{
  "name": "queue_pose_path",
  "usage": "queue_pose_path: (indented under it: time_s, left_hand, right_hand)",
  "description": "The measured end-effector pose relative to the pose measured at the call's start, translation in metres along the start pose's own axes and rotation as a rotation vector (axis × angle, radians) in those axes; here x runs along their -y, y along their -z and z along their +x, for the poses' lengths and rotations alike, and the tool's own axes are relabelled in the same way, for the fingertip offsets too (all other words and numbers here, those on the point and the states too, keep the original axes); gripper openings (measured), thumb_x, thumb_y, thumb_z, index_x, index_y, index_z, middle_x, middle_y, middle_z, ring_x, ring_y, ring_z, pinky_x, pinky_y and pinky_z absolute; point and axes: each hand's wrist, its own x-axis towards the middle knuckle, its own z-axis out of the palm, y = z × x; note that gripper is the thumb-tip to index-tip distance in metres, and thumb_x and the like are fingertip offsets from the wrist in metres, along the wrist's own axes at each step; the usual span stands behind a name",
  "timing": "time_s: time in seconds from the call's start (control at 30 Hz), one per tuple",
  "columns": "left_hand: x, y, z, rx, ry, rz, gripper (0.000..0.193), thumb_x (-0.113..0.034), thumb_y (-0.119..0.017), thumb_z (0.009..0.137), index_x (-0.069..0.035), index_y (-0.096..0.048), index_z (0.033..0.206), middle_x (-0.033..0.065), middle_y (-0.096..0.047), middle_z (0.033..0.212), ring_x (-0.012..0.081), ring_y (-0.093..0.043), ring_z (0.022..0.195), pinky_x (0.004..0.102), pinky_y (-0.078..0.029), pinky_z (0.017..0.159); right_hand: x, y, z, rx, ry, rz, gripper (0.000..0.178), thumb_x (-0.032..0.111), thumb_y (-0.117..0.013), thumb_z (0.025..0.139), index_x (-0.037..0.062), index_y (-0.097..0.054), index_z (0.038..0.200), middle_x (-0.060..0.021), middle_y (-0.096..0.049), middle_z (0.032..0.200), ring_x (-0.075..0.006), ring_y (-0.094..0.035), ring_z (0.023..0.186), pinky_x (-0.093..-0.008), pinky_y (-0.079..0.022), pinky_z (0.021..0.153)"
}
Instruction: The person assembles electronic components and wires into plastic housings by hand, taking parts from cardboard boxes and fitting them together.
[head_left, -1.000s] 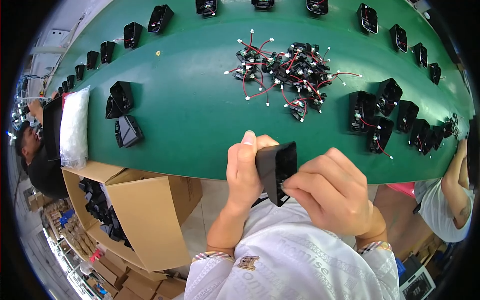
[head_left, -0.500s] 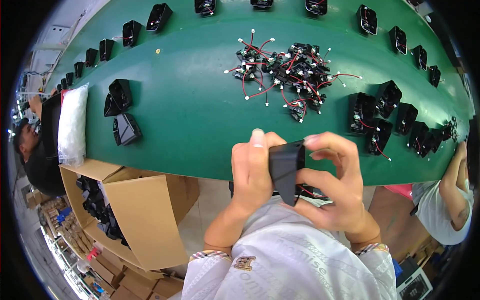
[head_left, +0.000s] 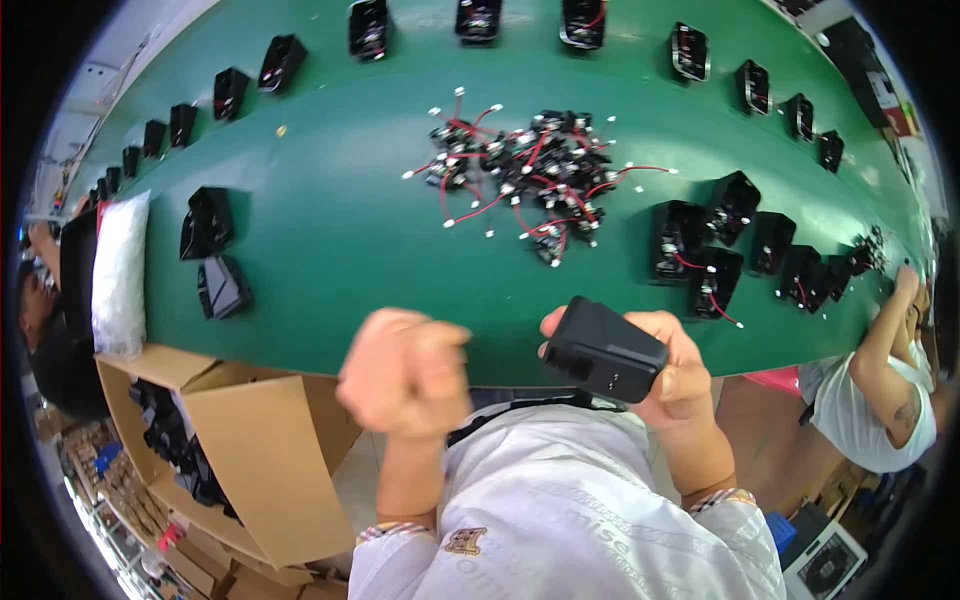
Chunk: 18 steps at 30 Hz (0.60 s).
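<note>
My right hand [head_left: 678,385] grips a black plastic housing [head_left: 607,350], with fingers behind it and the thumb at its right end. The housing is tilted above the table's near edge, its closed outer side in view. To the left, apart from the housing, is my left hand [head_left: 405,370], blurred with its fingers curled in. Whatever lies inside those fingers, if anything, is hidden. Beyond my hands lies a pile of small black parts with red wires and white connectors [head_left: 548,175].
Open black housings [head_left: 680,240] stand in a cluster at right; others line the far side. Two more [head_left: 207,222] sit at left by a white plastic bag [head_left: 120,275]. A cardboard box [head_left: 265,450] of black parts is below. Other people sit at both sides of the green table [head_left: 330,200].
My left hand has let go of the housing and moved left. My right hand now holds the housing alone, turned from upright to slanting. The whole view has shifted slightly.
</note>
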Motion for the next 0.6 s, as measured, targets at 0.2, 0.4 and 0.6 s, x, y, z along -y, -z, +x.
queue_pose_path:
  time_s: [0.2,0.4,0.6]
  left_hand:
    - [0.045,0.095,0.028,-0.358,0.226,0.758,0.028,-0.023,-0.049,0.103,-0.002,-0.067,0.099,0.0114,-0.067,0.097,0.0223,-0.064,0.091,0.0357,-0.051,0.086]
    - [0.106,0.137,0.028,-0.242,-0.053,0.874,0.027,-0.023,-0.062,0.097,0.001,-0.065,0.109,0.0108,-0.064,0.121,0.0271,-0.061,0.110,0.0385,-0.046,0.096]
    - [0.128,0.135,0.030,-0.188,-0.004,0.882,0.030,-0.021,-0.065,0.095,0.003,-0.062,0.113,0.0164,-0.060,0.123,0.0307,-0.057,0.116,0.0420,-0.043,0.101]
  right_hand:
    - [0.037,0.034,-0.040,0.069,0.554,-0.496,0.033,0.012,-0.085,0.060,-0.0003,-0.062,0.080,-0.0386,-0.050,0.128,-0.0372,-0.056,0.117,-0.0454,-0.043,0.099]
    - [0.081,0.066,-0.122,-0.608,0.782,-1.369,0.037,0.012,-0.081,0.056,-0.0016,-0.065,0.086,-0.0274,-0.055,0.131,-0.0322,-0.060,0.111,-0.0398,-0.045,0.094]
    - [0.063,0.086,-0.117,-0.757,0.521,-1.908,0.037,0.006,-0.084,0.058,0.0026,-0.064,0.088,-0.0149,-0.057,0.132,-0.0266,-0.061,0.102,-0.0366,-0.051,0.080]
